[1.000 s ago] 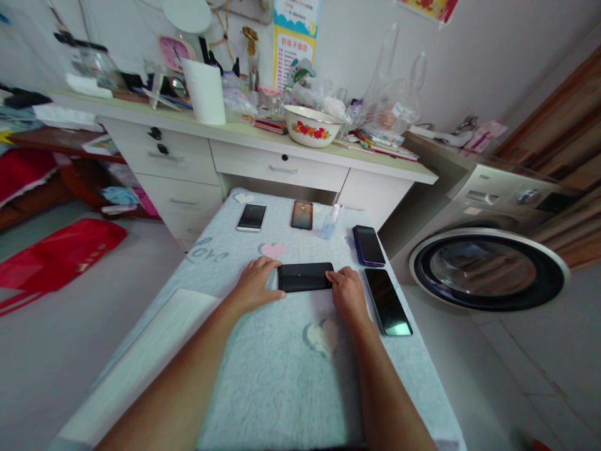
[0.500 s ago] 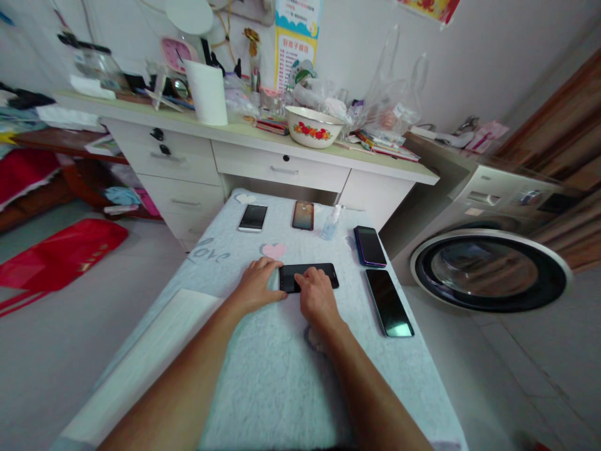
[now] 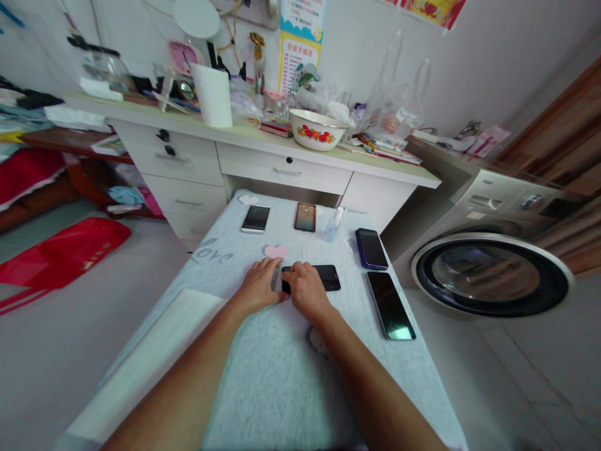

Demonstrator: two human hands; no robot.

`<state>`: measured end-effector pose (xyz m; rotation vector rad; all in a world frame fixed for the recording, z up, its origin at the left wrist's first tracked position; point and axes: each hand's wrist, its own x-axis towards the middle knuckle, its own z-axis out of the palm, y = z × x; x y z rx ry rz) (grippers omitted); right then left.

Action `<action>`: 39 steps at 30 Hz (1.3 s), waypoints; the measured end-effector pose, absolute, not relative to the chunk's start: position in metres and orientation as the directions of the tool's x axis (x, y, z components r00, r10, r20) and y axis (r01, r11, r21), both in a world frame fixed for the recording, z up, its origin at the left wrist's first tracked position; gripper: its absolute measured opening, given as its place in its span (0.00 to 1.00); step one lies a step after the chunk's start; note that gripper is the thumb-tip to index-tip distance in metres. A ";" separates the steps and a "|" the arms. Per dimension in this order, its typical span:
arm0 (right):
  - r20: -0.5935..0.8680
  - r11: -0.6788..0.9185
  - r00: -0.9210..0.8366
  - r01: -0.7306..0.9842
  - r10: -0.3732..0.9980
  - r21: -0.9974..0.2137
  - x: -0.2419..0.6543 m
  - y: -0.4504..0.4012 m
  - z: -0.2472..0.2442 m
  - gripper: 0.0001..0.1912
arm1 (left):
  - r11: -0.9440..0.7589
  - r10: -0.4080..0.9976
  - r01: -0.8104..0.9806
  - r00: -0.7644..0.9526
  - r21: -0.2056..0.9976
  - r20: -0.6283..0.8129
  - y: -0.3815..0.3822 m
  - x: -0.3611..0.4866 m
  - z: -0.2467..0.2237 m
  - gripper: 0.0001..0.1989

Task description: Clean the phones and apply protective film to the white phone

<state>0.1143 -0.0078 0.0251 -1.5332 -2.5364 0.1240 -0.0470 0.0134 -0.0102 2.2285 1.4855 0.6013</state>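
Observation:
A black smartphone (image 3: pixel 327 277) lies sideways on the cloth-covered table (image 3: pixel 267 376), screen up. My left hand (image 3: pixel 257 285) steadies its left end, thumb at the near edge and a finger at the far edge. The curled fingers of my right hand (image 3: pixel 307 289) press on the left part of the screen; whatever they may hold is hidden. Beyond are a white-edged phone (image 3: pixel 256 218), a brownish phone (image 3: pixel 305 217) and a clear spray bottle (image 3: pixel 333 225). To the right lie a purple-edged phone (image 3: pixel 371 248) and a larger dark phone (image 3: pixel 389 305).
A long white strip or roll (image 3: pixel 150 357) lies along the table's left side. Behind stands a white desk (image 3: pixel 282 170) with a flowered bowl (image 3: pixel 318 130) and a paper roll (image 3: pixel 212 96). A washing machine (image 3: pixel 491 200) is at the right, a red bag (image 3: pixel 66 254) on the left floor.
My right hand has slid left across the phone's screen, closer to my left hand. My left hand keeps its place at the phone's end. The view has shifted slightly.

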 end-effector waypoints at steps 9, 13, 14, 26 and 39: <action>0.128 0.430 -0.413 0.888 0.902 -0.165 0.112 0.010 0.024 0.15 | -0.352 0.931 0.763 0.343 0.543 0.122 0.014 -0.047 -0.009 0.38; 0.138 0.486 -0.467 0.853 0.873 -0.191 0.119 0.002 0.021 0.14 | -0.368 0.925 0.762 0.358 0.533 0.127 0.014 -0.047 -0.009 0.36; 0.132 0.502 -0.485 0.842 0.865 -0.197 0.121 -0.002 0.021 0.14 | -0.368 0.925 0.762 0.358 0.533 0.128 0.014 -0.047 -0.009 0.36; 0.127 0.526 -0.512 0.812 0.850 -0.250 0.126 -0.017 0.017 0.14 | -0.367 0.925 0.759 0.357 0.538 0.128 0.014 -0.047 -0.009 0.37; 0.126 0.371 -0.354 0.915 0.927 -0.159 0.117 0.012 0.020 0.14 | -0.370 0.926 0.779 0.356 0.506 0.128 0.013 -0.045 -0.008 0.36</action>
